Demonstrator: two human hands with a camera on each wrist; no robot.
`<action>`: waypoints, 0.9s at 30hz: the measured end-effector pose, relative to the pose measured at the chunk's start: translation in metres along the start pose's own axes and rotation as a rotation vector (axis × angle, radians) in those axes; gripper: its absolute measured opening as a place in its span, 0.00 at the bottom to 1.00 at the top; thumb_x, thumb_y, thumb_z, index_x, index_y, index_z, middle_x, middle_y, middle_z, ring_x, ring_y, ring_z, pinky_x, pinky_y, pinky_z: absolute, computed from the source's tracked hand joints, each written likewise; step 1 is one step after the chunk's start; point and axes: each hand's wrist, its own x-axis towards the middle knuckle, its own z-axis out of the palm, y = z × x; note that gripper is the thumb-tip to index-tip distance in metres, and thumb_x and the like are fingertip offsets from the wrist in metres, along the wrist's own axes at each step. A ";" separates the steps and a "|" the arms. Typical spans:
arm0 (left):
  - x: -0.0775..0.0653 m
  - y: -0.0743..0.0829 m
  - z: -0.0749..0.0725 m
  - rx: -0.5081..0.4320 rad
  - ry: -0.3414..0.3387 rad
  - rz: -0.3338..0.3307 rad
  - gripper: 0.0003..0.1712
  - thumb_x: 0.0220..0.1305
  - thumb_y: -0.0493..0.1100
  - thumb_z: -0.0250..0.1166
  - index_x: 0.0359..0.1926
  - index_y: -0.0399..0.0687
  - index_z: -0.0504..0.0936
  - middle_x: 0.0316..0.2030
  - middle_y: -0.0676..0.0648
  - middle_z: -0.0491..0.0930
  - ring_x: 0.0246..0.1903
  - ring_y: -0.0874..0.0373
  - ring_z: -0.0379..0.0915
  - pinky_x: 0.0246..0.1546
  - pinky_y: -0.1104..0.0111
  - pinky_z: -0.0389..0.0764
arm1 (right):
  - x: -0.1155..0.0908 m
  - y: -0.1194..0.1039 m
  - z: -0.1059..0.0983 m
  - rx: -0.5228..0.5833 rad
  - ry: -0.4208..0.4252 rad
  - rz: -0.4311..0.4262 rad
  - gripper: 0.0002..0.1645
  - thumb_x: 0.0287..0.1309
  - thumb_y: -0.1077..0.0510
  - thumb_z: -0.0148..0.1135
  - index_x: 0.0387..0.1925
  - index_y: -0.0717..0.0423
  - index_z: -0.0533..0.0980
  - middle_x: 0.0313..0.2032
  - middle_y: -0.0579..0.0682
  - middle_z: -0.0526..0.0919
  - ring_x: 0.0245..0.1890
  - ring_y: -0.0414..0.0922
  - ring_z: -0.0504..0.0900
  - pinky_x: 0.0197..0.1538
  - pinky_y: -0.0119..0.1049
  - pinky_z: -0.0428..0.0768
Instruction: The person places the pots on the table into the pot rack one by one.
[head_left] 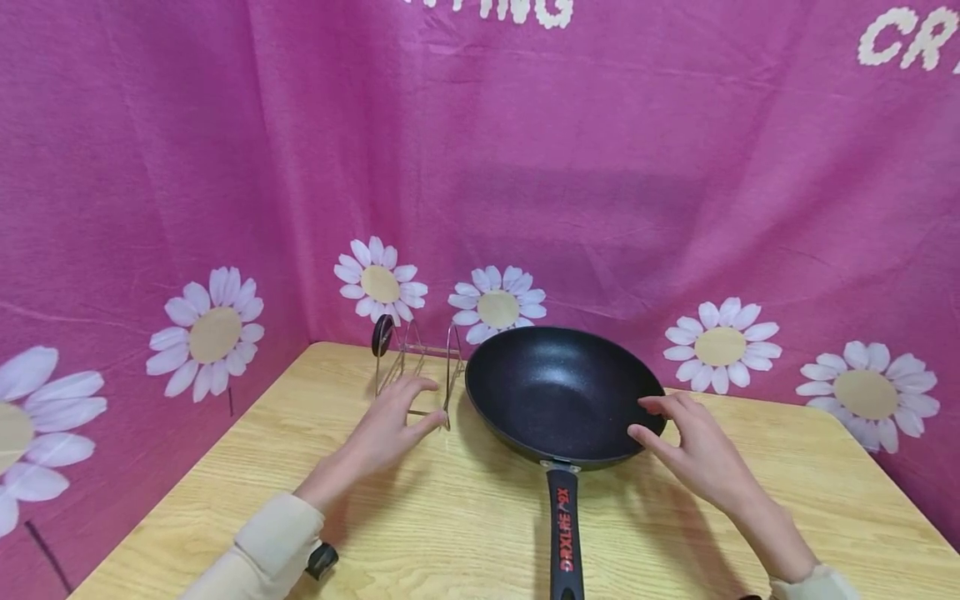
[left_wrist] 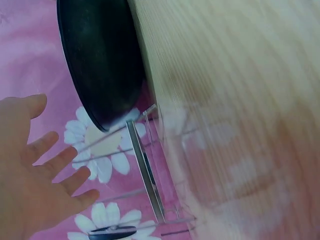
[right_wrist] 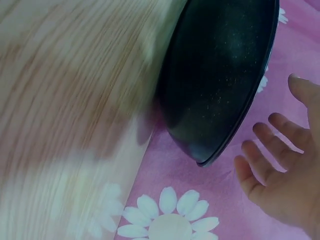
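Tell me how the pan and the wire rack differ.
The pan is dark and solid; the wire rack is a thin, silvery open frame. The pan has a long handle with red lettering; the rack carries a dark disc. Both are on the table.

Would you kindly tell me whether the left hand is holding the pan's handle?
No, the left hand is near the wire rack, visibly apart from the handle.

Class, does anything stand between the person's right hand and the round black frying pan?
Nothing visible does: in the right wrist view, only a gap separates the right hand from the round black frying pan. The silver wire rack is on the pan's other side.
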 end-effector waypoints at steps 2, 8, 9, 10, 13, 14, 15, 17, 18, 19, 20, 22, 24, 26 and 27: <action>-0.001 0.004 0.001 -0.023 -0.014 0.009 0.26 0.65 0.50 0.68 0.60 0.43 0.76 0.58 0.43 0.77 0.64 0.46 0.69 0.65 0.49 0.68 | 0.000 -0.002 0.001 0.012 0.002 -0.014 0.23 0.58 0.50 0.71 0.51 0.58 0.80 0.42 0.50 0.83 0.43 0.47 0.77 0.42 0.38 0.73; -0.004 0.014 0.004 -0.071 -0.062 -0.006 0.25 0.66 0.51 0.66 0.59 0.44 0.77 0.58 0.46 0.77 0.61 0.49 0.72 0.63 0.51 0.71 | -0.002 -0.008 0.003 0.043 -0.006 -0.026 0.17 0.57 0.52 0.71 0.46 0.53 0.82 0.33 0.40 0.79 0.36 0.40 0.77 0.34 0.29 0.72; -0.005 0.015 0.004 -0.091 -0.070 -0.013 0.25 0.66 0.51 0.66 0.59 0.44 0.77 0.57 0.46 0.77 0.61 0.49 0.72 0.62 0.51 0.72 | -0.002 -0.009 0.004 0.046 -0.010 -0.024 0.15 0.57 0.52 0.71 0.45 0.53 0.82 0.32 0.39 0.79 0.35 0.39 0.77 0.34 0.29 0.72; -0.006 0.016 0.005 -0.106 -0.079 -0.015 0.25 0.66 0.50 0.66 0.59 0.44 0.77 0.57 0.46 0.78 0.60 0.49 0.73 0.62 0.52 0.72 | -0.003 -0.011 0.004 0.049 -0.015 -0.019 0.15 0.58 0.52 0.71 0.45 0.52 0.82 0.32 0.38 0.79 0.35 0.38 0.77 0.34 0.29 0.72; -0.007 0.019 0.006 -0.150 -0.109 -0.017 0.23 0.67 0.50 0.65 0.58 0.44 0.78 0.55 0.46 0.78 0.56 0.49 0.75 0.59 0.52 0.75 | -0.003 -0.016 0.003 0.072 -0.047 0.004 0.13 0.59 0.51 0.70 0.43 0.52 0.82 0.29 0.37 0.79 0.31 0.35 0.76 0.33 0.29 0.72; -0.008 0.020 0.007 -0.161 -0.117 -0.012 0.22 0.67 0.50 0.65 0.57 0.45 0.78 0.54 0.46 0.79 0.55 0.49 0.75 0.57 0.52 0.76 | -0.002 -0.018 0.003 0.084 -0.062 0.014 0.13 0.59 0.50 0.70 0.43 0.51 0.82 0.28 0.36 0.79 0.30 0.34 0.76 0.32 0.29 0.72; -0.008 0.022 0.007 -0.171 -0.127 -0.008 0.21 0.68 0.50 0.65 0.57 0.45 0.79 0.53 0.46 0.79 0.54 0.49 0.75 0.56 0.52 0.76 | -0.002 -0.020 0.003 0.095 -0.078 0.022 0.13 0.60 0.50 0.69 0.43 0.52 0.82 0.28 0.36 0.79 0.29 0.33 0.75 0.32 0.29 0.73; -0.008 0.025 0.008 -0.191 -0.145 0.000 0.19 0.68 0.50 0.64 0.55 0.46 0.79 0.51 0.47 0.80 0.52 0.49 0.76 0.54 0.52 0.77 | -0.002 -0.023 0.002 0.126 -0.112 0.038 0.13 0.60 0.49 0.69 0.43 0.52 0.82 0.27 0.36 0.80 0.27 0.31 0.74 0.31 0.29 0.73; -0.009 0.026 0.009 -0.197 -0.153 0.005 0.18 0.68 0.50 0.64 0.54 0.47 0.79 0.51 0.47 0.80 0.51 0.48 0.76 0.53 0.52 0.77 | -0.002 -0.025 0.002 0.137 -0.126 0.044 0.13 0.61 0.49 0.68 0.43 0.52 0.83 0.27 0.37 0.80 0.26 0.31 0.74 0.31 0.29 0.73; -0.009 0.028 0.009 -0.205 -0.160 0.010 0.18 0.68 0.50 0.64 0.54 0.47 0.80 0.51 0.47 0.80 0.51 0.48 0.76 0.53 0.52 0.77 | -0.002 -0.026 0.002 0.144 -0.139 0.047 0.13 0.61 0.49 0.68 0.42 0.51 0.83 0.26 0.38 0.80 0.26 0.31 0.74 0.30 0.29 0.73; -0.009 0.030 0.009 -0.212 -0.167 0.011 0.18 0.69 0.50 0.64 0.54 0.47 0.80 0.51 0.47 0.80 0.51 0.48 0.76 0.53 0.52 0.77 | -0.003 -0.027 0.002 0.149 -0.148 0.051 0.12 0.61 0.48 0.68 0.42 0.50 0.83 0.26 0.38 0.80 0.25 0.31 0.74 0.30 0.29 0.73; -0.010 0.033 0.011 -0.236 -0.187 0.015 0.17 0.69 0.50 0.63 0.53 0.47 0.80 0.50 0.46 0.81 0.51 0.48 0.76 0.53 0.51 0.77 | -0.004 -0.030 0.003 0.155 -0.160 0.054 0.11 0.62 0.48 0.67 0.41 0.48 0.83 0.24 0.39 0.79 0.23 0.31 0.72 0.28 0.28 0.72; -0.011 0.037 0.012 -0.249 -0.204 0.023 0.17 0.69 0.51 0.63 0.52 0.46 0.80 0.50 0.46 0.82 0.51 0.49 0.77 0.52 0.51 0.77 | -0.006 -0.031 0.004 0.146 -0.163 0.048 0.09 0.62 0.48 0.67 0.40 0.46 0.83 0.23 0.38 0.77 0.21 0.31 0.71 0.27 0.28 0.70; -0.012 0.040 0.014 -0.273 -0.224 0.025 0.17 0.69 0.51 0.63 0.52 0.46 0.80 0.50 0.45 0.82 0.50 0.50 0.77 0.52 0.52 0.77 | -0.007 -0.033 0.005 0.140 -0.170 0.045 0.08 0.62 0.47 0.67 0.39 0.43 0.83 0.21 0.37 0.75 0.20 0.31 0.70 0.26 0.28 0.69; -0.012 0.042 0.015 -0.284 -0.232 0.029 0.17 0.69 0.51 0.63 0.51 0.46 0.80 0.50 0.44 0.82 0.50 0.51 0.77 0.51 0.52 0.77 | -0.007 -0.034 0.005 0.137 -0.175 0.039 0.07 0.62 0.47 0.67 0.39 0.42 0.82 0.21 0.36 0.75 0.20 0.31 0.70 0.26 0.28 0.69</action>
